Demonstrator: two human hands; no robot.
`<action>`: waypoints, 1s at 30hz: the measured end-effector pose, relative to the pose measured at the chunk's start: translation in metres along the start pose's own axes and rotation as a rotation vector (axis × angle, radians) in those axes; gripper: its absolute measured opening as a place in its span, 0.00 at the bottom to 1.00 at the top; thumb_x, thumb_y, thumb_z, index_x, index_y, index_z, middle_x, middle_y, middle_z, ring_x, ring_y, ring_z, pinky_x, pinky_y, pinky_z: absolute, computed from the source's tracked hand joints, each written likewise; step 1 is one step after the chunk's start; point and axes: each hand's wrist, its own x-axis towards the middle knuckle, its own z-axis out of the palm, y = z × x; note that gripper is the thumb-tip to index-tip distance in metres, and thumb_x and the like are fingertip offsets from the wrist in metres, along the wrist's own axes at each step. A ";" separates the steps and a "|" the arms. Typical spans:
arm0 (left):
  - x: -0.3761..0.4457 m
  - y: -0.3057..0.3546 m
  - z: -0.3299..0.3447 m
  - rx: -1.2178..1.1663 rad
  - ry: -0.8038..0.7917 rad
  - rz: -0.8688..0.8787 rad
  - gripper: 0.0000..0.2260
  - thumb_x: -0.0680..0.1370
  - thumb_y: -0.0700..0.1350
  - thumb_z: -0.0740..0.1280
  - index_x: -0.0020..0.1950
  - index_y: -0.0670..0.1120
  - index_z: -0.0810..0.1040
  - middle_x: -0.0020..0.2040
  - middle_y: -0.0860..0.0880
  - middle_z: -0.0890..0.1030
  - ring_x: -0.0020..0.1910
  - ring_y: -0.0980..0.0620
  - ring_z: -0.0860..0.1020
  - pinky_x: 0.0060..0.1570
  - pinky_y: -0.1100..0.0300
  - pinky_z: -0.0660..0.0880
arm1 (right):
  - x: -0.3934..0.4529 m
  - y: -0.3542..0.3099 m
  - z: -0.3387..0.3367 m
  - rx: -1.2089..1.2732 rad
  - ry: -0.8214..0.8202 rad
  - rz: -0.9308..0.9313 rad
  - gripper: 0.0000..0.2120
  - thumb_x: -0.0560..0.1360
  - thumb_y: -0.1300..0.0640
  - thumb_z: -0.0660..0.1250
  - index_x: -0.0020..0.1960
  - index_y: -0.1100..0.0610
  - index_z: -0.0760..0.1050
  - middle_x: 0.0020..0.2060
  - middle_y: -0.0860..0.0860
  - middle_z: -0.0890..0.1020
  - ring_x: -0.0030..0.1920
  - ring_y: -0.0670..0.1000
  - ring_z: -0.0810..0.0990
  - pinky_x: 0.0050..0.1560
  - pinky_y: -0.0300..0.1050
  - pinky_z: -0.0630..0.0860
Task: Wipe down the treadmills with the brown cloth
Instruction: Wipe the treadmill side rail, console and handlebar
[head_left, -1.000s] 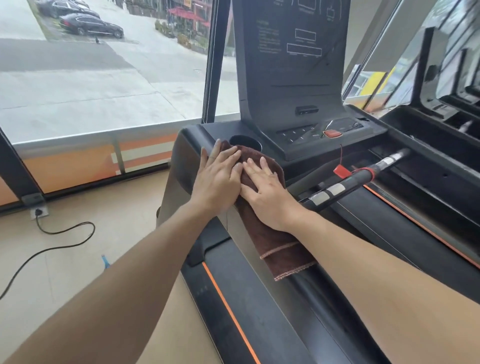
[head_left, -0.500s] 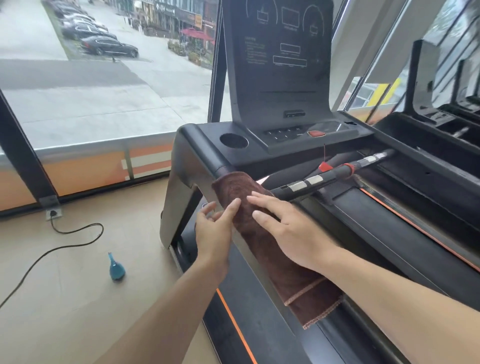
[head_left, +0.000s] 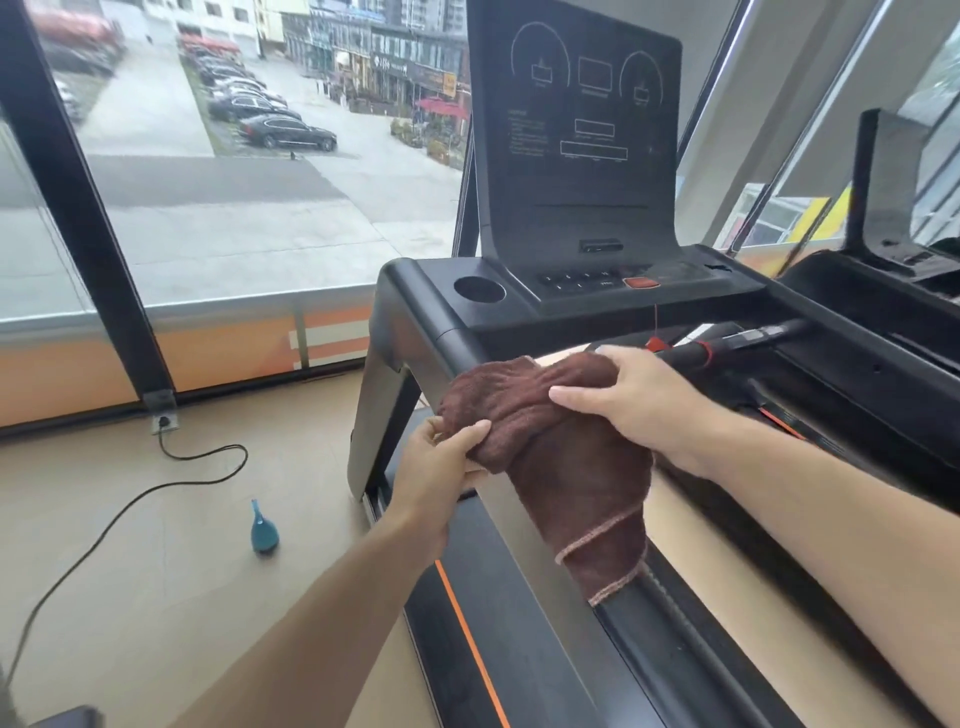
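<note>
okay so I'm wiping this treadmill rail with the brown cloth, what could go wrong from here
1. The brown cloth is bunched on the side rail with its hemmed end hanging loose; it might slip off as you wipe, though the left hand and right hand both grip it.
2. The red safety clip hangs close to your right hand; a wide stroke could snag it.
3. The blue bottle and power cord lie on the floor beside the treadmill, possible trip hazards.

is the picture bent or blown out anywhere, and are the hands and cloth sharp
Head view: wide-angle bend shows in the leaning window post and the console; daylight through the window is bright but the street stays readable; the left hand, right hand and brown cloth are fairly sharp, the edges of the frame softer.
</note>
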 end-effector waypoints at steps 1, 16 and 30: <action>0.000 0.005 0.002 0.008 0.001 0.039 0.06 0.78 0.43 0.72 0.54 0.46 0.79 0.51 0.46 0.87 0.47 0.49 0.86 0.52 0.53 0.81 | 0.006 -0.013 -0.009 -0.030 0.031 -0.079 0.10 0.71 0.54 0.80 0.48 0.55 0.82 0.41 0.48 0.87 0.42 0.46 0.86 0.50 0.48 0.83; 0.018 -0.029 -0.073 0.287 0.088 -0.144 0.11 0.76 0.32 0.69 0.54 0.45 0.82 0.55 0.45 0.85 0.50 0.49 0.83 0.56 0.49 0.80 | -0.058 -0.031 0.013 -0.908 -0.234 -0.084 0.24 0.76 0.28 0.59 0.44 0.49 0.76 0.53 0.39 0.82 0.55 0.50 0.80 0.53 0.49 0.74; 0.049 -0.012 -0.027 0.290 0.261 0.417 0.02 0.80 0.44 0.70 0.50 0.50 0.79 0.46 0.56 0.82 0.47 0.62 0.81 0.50 0.66 0.75 | 0.006 0.012 0.100 -0.915 -0.143 -0.170 0.31 0.86 0.46 0.52 0.83 0.46 0.40 0.83 0.49 0.40 0.83 0.57 0.43 0.80 0.56 0.54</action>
